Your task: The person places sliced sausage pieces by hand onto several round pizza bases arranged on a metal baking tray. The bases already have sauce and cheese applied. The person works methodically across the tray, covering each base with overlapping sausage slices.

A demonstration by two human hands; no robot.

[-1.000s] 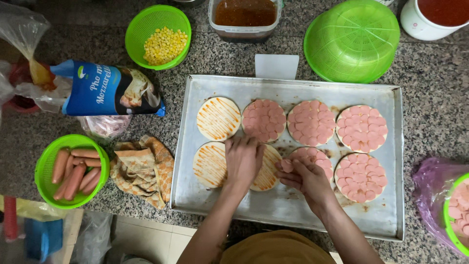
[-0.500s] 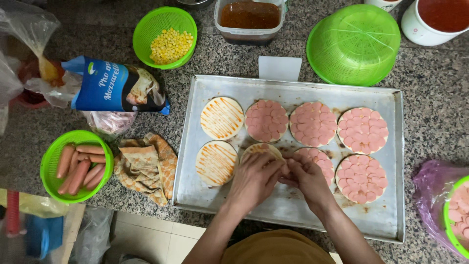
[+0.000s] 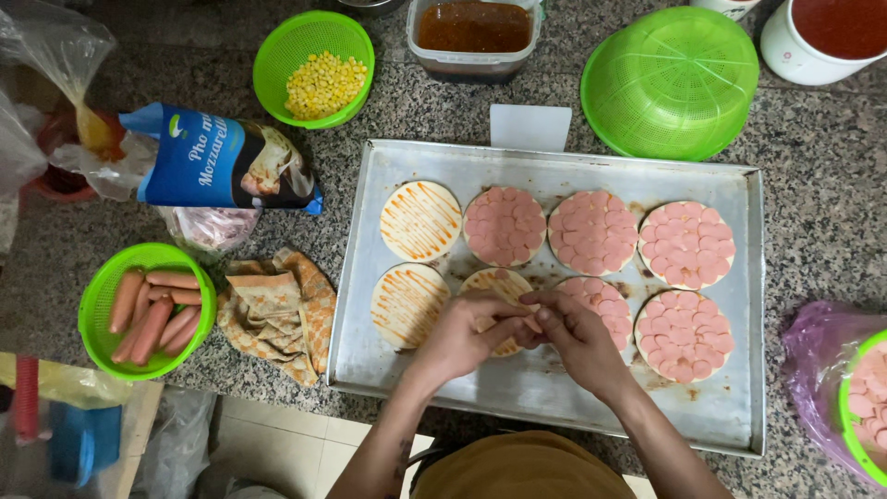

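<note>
A metal baking tray [image 3: 554,388] lies on the granite counter and holds two rows of small round bases. Several are covered with pink sausage slices [image 3: 591,231]; two at the left, such as the sauced base [image 3: 420,220], carry only orange sauce stripes. My left hand [image 3: 462,333] and my right hand [image 3: 577,337] meet fingertip to fingertip over the middle base of the near row [image 3: 494,285], which has a slice or two on it. The fingers pinch together around small pink sausage slices. Both hands hide much of that base.
Green bowls hold corn [image 3: 321,83] and whole sausages [image 3: 148,312]. An upturned green basket [image 3: 670,79], a sauce tub [image 3: 473,28], a blue cheese bag [image 3: 217,162], a folded cloth [image 3: 277,310], a white card [image 3: 528,125] and a bowl of sausage slices [image 3: 868,402] surround the tray.
My left hand has moved right from the sauced bases to meet my right hand over the middle near base. A pink slice now lies on that base.
</note>
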